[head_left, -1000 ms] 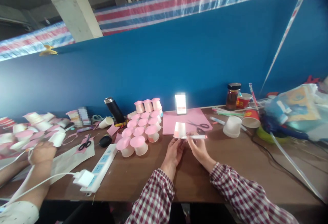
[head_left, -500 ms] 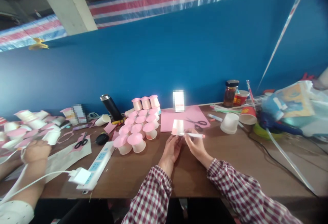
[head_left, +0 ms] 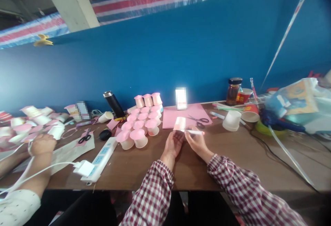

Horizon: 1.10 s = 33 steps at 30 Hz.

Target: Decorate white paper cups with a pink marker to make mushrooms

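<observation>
In the head view, your left hand [head_left: 173, 145] grasps a paper cup [head_left: 179, 124] at the pink sheet's [head_left: 198, 112] front edge; your right hand [head_left: 198, 144] pinches a pen [head_left: 195, 132] beside it. Pink-topped cups [head_left: 138, 135] stand leftward; a lidded jar [head_left: 233, 93] rightward holds dark amber liquid.

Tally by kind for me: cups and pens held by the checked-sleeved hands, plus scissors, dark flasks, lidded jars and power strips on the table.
Held cup: 1
Held pen: 1
Scissors: 2
Dark flask: 1
Lidded jar: 1
Power strip: 1
Total: 7
</observation>
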Available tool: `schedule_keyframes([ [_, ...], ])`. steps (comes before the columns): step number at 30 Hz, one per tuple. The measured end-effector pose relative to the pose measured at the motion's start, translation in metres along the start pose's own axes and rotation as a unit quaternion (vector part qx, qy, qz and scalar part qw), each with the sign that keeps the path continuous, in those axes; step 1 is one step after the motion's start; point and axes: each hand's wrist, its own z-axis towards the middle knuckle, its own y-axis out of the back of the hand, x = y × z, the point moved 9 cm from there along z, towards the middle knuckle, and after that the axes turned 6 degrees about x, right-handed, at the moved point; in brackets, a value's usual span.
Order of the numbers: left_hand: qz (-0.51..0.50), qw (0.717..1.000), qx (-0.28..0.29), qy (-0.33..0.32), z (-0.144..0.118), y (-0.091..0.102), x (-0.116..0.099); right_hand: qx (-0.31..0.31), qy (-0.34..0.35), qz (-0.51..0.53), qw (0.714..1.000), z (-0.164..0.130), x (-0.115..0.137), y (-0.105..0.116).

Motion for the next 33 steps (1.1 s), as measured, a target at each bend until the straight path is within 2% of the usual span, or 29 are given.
schedule_keyframes([
  [6,0.025,1.0,0.013,0.0,-0.002,-0.006,0.0,-0.01,0.003,0.029,1.0,0.0,0.004,0.001],
  [12,0.024,0.999,-0.025,-0.01,0.001,0.005,0.0,-0.083,-0.011,0.055,0.995,0.006,-0.004,0.019],
  [14,0.026,0.999,-0.036,-0.011,0.003,0.009,0.001,-0.094,-0.008,0.026,0.995,0.007,-0.007,0.023],
  [16,0.026,0.999,-0.04,-0.011,0.005,0.011,0.002,-0.077,0.007,-0.062,0.995,0.006,-0.006,0.021],
  [19,0.026,0.999,-0.034,-0.011,0.008,0.012,0.003,-0.015,0.039,-0.18,0.983,0.003,-0.005,0.006],
  [24,0.03,0.999,-0.016,-0.011,0.007,0.009,0.004,0.04,0.078,-0.21,0.974,-0.003,0.0,-0.008],
  [33,0.033,0.999,-0.006,0.022,0.008,0.006,0.005,0.053,0.093,-0.237,0.966,-0.001,0.001,-0.011],
])
